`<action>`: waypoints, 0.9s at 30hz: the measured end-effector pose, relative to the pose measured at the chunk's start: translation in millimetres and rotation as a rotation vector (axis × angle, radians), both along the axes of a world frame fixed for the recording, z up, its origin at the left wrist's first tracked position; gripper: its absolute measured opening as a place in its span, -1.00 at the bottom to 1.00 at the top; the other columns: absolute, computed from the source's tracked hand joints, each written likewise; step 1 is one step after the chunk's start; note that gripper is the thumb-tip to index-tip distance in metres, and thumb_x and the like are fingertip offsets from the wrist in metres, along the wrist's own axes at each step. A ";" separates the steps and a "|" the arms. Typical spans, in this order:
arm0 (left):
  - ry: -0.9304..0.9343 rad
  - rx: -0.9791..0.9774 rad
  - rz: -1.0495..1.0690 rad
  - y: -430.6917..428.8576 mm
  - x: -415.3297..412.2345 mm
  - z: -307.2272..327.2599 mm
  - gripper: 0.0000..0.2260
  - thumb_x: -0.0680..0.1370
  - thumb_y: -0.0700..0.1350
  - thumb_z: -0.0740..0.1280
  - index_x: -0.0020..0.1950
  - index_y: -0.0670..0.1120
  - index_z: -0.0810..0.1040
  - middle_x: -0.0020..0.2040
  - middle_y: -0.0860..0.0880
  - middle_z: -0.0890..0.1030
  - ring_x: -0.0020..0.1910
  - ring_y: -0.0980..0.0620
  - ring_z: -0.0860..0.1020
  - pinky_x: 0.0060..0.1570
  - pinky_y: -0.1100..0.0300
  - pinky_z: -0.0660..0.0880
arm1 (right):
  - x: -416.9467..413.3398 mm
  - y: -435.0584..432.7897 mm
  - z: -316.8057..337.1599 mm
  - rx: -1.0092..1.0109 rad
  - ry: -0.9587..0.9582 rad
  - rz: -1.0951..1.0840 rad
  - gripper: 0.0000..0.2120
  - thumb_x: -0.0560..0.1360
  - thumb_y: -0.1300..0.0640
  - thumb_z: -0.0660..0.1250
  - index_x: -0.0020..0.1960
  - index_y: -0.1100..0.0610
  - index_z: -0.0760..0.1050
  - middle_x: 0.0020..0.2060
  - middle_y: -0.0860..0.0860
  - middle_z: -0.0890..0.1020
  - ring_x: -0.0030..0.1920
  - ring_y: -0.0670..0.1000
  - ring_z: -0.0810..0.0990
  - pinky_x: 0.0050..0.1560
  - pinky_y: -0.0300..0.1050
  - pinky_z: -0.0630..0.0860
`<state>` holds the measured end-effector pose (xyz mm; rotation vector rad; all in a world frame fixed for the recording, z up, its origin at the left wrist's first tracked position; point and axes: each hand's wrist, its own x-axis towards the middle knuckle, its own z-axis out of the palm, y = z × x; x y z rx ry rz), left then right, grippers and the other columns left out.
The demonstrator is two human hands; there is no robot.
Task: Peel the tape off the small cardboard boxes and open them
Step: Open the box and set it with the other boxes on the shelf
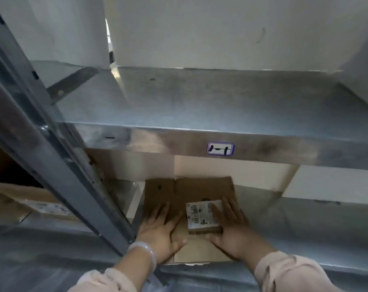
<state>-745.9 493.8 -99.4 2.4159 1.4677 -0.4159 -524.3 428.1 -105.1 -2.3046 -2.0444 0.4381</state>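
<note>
A brown cardboard box (198,190) lies flat on the lower metal shelf (305,224), its top facing me. A white shipping label (201,214) is stuck on its right half. My left hand (160,230) rests flat on the box's left side with fingers spread and straight. My right hand (231,226) lies flat on the right side, fingers partly over the label, thumb along the box's near part. Neither hand grips anything. No tape is plainly visible on the box.
A metal upper shelf (200,144) overhangs the box, with a small blue-edged sticker (220,148) on its front lip. A slanted metal upright (52,144) crosses the left side. Another cardboard box (27,203) sits at left. White boxes (326,182) stand behind and above.
</note>
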 end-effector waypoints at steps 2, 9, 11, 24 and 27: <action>0.015 -0.007 -0.045 7.7 -1.9 -2.2 -0.25 0.41 0.48 0.07 0.52 0.30 -0.12 0.57 0.06 -0.21 0.54 -0.06 -0.21 0.48 -0.08 -0.09 | 3.0 1.5 -1.1 0.068 -0.023 -0.020 -0.03 0.27 -0.57 -0.16 0.52 -0.06 0.12 0.51 0.09 0.16 0.48 0.18 0.24 0.37 0.10 0.25; 0.007 -0.013 -0.085 11.6 -1.3 2.8 -0.23 0.39 0.46 0.14 0.52 0.29 -0.06 0.58 0.03 -0.12 0.54 -0.09 -0.11 0.49 -0.07 -0.04 | -1.2 -4.1 4.1 0.009 -0.071 -0.059 -0.05 0.28 -0.58 -0.14 0.48 -0.06 0.25 0.49 0.07 0.24 0.46 0.14 0.28 0.35 0.20 0.28; 0.010 -0.006 -0.078 11.0 6.7 12.6 -0.24 0.38 0.42 0.18 0.51 0.27 0.00 0.58 0.00 -0.04 0.53 -0.12 -0.04 0.47 -0.11 0.01 | -1.2 -17.2 6.6 0.001 -0.008 -0.111 -0.22 0.32 -0.47 0.01 0.28 0.00 0.52 0.28 0.11 0.54 0.23 0.15 0.57 0.11 0.18 0.52; -0.392 0.225 -0.530 -81.4 200.2 76.4 -0.45 0.53 0.29 0.06 0.50 0.19 0.17 0.54 0.05 0.18 0.50 -0.02 0.16 0.45 0.08 0.15 | 116.4 -185.2 56.0 0.305 -0.100 -0.501 -0.37 0.39 -0.32 0.18 0.33 0.01 0.45 0.31 0.08 0.51 0.29 0.13 0.50 0.29 0.16 0.41; -0.437 0.248 -0.641 -130.7 258.7 88.1 -0.49 0.49 0.28 0.10 0.39 0.16 0.40 0.39 -0.05 0.44 0.33 -0.12 0.44 0.28 0.00 0.41 | 159.1 -242.0 65.5 0.342 -0.082 -0.620 -0.34 0.41 -0.33 0.15 0.41 -0.04 0.37 0.39 0.04 0.43 0.40 0.08 0.38 0.39 0.11 0.29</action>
